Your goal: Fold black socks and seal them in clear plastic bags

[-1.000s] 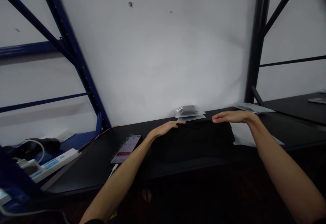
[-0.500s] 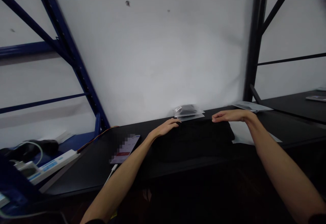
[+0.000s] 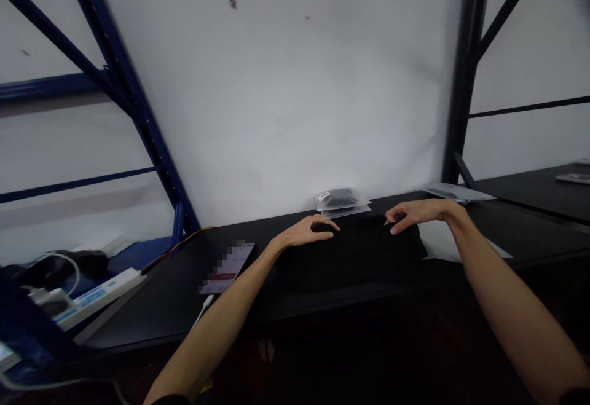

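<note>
A dark piece of folded cloth (image 3: 364,254) lies on the black tabletop, hard to tell apart from it. My left hand (image 3: 310,230) rests at the cloth's far left part, thumb and fingers apart. Over its far right part is my right hand (image 3: 410,213), its thumb and fingers also spread, with nothing visible between them. Whether the fingertips touch the cloth I cannot make out. Just beyond my hands lie clear plastic bags (image 3: 343,201) with something dark inside and a small white label. A whitish plastic bag (image 3: 442,242) sticks out beside the cloth, under my right forearm.
A lit phone (image 3: 228,270) lies left of my left arm, near a white cable (image 3: 203,310). A white power strip (image 3: 99,297) sits at the left. Another plastic bag (image 3: 456,193) is at the back right. Blue (image 3: 154,147) and black (image 3: 456,85) rack posts stand before the wall.
Both hands have opened from a closer grip at the cloth's far edge; thumbs and fingers are now apart. The left hand has shifted slightly right. The cloth lies much as before.
</note>
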{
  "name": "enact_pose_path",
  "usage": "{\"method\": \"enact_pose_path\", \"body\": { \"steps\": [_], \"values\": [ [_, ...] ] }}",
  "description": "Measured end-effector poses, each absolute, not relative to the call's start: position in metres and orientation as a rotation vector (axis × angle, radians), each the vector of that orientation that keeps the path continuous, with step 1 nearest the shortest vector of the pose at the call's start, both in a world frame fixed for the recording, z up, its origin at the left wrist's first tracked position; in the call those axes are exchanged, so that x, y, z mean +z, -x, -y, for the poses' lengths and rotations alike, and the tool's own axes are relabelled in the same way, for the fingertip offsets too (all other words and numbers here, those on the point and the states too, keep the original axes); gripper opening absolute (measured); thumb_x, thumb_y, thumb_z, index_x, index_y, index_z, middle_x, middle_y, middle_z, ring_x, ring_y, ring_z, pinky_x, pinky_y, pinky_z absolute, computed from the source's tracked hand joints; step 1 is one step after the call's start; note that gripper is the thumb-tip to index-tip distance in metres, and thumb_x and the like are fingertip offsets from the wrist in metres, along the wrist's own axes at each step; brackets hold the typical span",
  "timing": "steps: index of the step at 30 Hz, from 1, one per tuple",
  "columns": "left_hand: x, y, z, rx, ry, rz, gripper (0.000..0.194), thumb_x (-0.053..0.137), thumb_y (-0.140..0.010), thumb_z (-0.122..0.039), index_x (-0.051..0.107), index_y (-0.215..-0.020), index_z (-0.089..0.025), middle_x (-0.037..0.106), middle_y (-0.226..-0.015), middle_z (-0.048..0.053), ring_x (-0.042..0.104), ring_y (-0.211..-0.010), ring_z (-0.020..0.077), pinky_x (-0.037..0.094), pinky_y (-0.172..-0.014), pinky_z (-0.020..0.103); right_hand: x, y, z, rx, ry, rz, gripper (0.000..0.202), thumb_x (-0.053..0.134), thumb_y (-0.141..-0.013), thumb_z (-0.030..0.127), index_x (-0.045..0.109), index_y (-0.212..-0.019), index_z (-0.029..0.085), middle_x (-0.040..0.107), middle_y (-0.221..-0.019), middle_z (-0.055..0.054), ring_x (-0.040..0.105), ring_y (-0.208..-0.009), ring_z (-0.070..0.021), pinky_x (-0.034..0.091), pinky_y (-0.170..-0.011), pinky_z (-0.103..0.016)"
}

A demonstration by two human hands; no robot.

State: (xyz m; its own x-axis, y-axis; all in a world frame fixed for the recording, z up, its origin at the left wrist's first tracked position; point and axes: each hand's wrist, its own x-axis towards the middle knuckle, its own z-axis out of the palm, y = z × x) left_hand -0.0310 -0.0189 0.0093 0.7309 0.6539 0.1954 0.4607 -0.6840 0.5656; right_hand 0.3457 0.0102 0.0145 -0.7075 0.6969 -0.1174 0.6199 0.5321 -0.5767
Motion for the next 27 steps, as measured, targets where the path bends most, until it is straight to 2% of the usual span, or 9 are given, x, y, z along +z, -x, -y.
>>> {"method": "enact_pose_path", "body": {
  "steps": [4,9,13,17,21,24,27],
  "values": [
    [0.007,0.031,0.018,0.541,-2.501,-0.885,0.036,0.055,-0.099,-0.05,0.071,-0.121,-0.027,0.066,-0.13,0.006,0.057,-0.124,0.0254,0.038,-0.112,0.042,0.017,-0.343,-0.006,0.971,1.155,2.591,0.05,0.069,-0.08,0.068,0.045,-0.075,0.024,0.036,-0.073,0.002,0.034,-0.068,-0.0171,0.03,-0.063,-0.033],
    [0.005,0.03,0.019,0.615,-2.531,-1.033,0.047,0.043,-0.103,-0.058,0.059,-0.131,-0.025,0.063,-0.134,0.008,0.057,-0.12,0.026,0.041,-0.108,0.041,0.02,-0.338,0.0,0.943,1.152,2.535,0.052,0.065,-0.081,0.068,0.04,-0.074,0.024,0.038,-0.075,0.001,0.037,-0.071,-0.0194,0.032,-0.066,-0.036],
    [0.001,0.031,0.014,0.675,-2.476,-1.075,0.044,0.038,-0.104,-0.058,0.055,-0.128,-0.025,0.065,-0.123,0.007,0.06,-0.111,0.0253,0.043,-0.102,0.039,0.012,-0.341,-0.012,0.867,1.181,2.501,0.052,0.062,-0.083,0.07,0.04,-0.074,0.024,0.04,-0.075,0.0,0.039,-0.071,-0.0195,0.034,-0.065,-0.036],
    [-0.009,0.032,0.001,0.706,-2.413,-1.128,0.041,0.04,-0.103,-0.056,0.053,-0.12,-0.022,0.065,-0.11,0.008,0.061,-0.101,0.0248,0.046,-0.094,0.038,-0.003,-0.346,-0.034,0.768,1.253,2.472,0.046,0.061,-0.082,0.068,0.047,-0.082,0.024,0.04,-0.071,0.003,0.037,-0.067,-0.0165,0.032,-0.061,-0.032],
    [-0.017,0.038,-0.008,0.684,-2.446,-1.136,0.04,0.045,-0.101,-0.052,0.048,-0.128,-0.023,0.065,-0.108,0.007,0.061,-0.1,0.0245,0.045,-0.093,0.038,-0.017,-0.344,-0.052,0.765,1.362,2.438,0.05,0.07,-0.074,0.061,0.055,-0.105,0.024,0.053,-0.074,0.003,0.043,-0.064,-0.0149,0.034,-0.059,-0.03],
    [-0.017,0.044,-0.011,0.62,-2.574,-1.15,0.042,0.054,-0.097,-0.046,0.048,-0.133,-0.025,0.065,-0.112,0.008,0.062,-0.105,0.0265,0.044,-0.096,0.039,-0.024,-0.338,-0.058,0.656,1.379,2.447,0.049,0.073,-0.071,0.054,0.057,-0.106,0.023,0.062,-0.085,-0.002,0.053,-0.071,-0.0177,0.039,-0.064,-0.031],
    [-0.013,0.051,-0.012,0.519,-2.709,-1.187,0.038,0.059,-0.094,-0.038,0.054,-0.128,-0.023,0.064,-0.115,0.009,0.061,-0.107,0.0269,0.042,-0.098,0.04,-0.023,-0.331,-0.057,0.507,1.376,2.437,0.045,0.077,-0.069,0.047,0.059,-0.103,0.023,0.064,-0.096,-0.006,0.059,-0.082,-0.0223,0.044,-0.072,-0.035]
  ]
}}
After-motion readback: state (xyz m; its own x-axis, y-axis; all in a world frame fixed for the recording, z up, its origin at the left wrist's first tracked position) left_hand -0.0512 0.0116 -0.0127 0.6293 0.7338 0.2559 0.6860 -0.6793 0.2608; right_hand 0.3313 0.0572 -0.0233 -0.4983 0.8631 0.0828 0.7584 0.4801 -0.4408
